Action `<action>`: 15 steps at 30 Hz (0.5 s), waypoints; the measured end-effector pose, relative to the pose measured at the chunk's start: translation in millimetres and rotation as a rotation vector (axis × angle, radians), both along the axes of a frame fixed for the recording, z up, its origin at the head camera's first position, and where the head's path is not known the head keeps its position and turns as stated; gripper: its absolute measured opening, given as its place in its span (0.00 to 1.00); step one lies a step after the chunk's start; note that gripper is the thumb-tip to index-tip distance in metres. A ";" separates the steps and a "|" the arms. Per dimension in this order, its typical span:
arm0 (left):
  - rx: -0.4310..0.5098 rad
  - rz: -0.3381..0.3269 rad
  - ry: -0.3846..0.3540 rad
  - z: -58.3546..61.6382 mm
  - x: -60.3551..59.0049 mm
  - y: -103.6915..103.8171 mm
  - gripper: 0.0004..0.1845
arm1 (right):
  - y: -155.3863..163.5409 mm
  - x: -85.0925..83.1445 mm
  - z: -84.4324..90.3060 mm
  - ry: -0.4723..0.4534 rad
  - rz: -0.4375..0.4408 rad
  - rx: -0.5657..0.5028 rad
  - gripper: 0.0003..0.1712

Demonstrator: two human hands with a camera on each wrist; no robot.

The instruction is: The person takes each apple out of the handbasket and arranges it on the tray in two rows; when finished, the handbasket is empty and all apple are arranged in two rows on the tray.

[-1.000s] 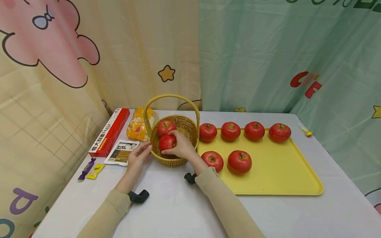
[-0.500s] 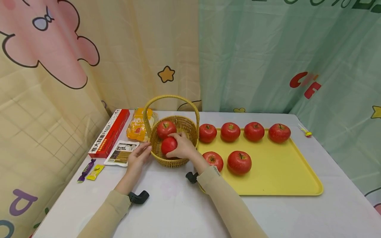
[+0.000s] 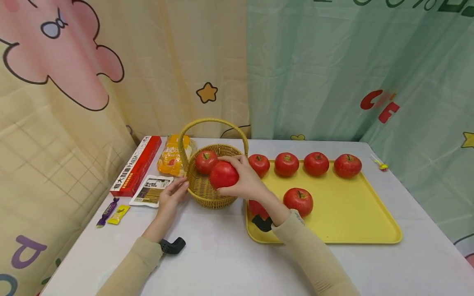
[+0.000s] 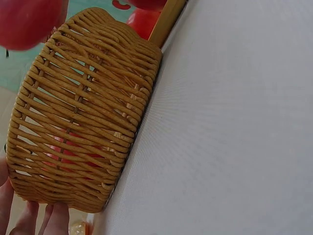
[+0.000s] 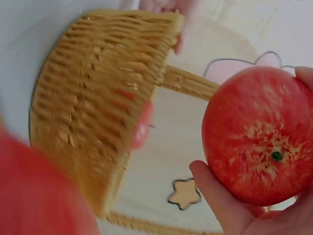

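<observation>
I see the apple (image 3: 223,174) gripped in my R hand (image 3: 244,181), held above the basket's (image 3: 207,193) right rim, w/ a second apple (image 3: 205,160) inside. L hand (image 3: 172,195) is relaxed, fingertips touching the basket's left wall. Basket sits mid-desk (image 3: 222,259), just beside the yellow tray's (image 3: 352,222) left edge.

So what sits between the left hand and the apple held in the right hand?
In the head view, the wicker basket stands between them: the left hand touches its outer wall, while the right hand holds the apple above its far rim.
</observation>
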State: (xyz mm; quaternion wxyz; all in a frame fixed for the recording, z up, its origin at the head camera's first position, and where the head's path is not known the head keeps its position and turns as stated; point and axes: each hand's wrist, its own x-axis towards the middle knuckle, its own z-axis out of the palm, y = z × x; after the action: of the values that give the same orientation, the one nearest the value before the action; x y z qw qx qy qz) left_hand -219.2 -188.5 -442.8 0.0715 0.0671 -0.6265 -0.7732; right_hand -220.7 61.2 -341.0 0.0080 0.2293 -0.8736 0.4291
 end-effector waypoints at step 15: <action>-0.049 0.000 0.052 -1.7 1.0 0.9 0.23 | 167.4 33.3 5.2 -0.030 -0.189 -0.034 0.49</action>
State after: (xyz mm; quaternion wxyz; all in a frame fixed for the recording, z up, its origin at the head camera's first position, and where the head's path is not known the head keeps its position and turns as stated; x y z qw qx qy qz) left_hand -218.2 -187.6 -444.6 0.0896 0.0452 -0.6432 -0.7591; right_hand -187.5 228.6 -335.8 0.0395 0.1391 -0.8840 0.4445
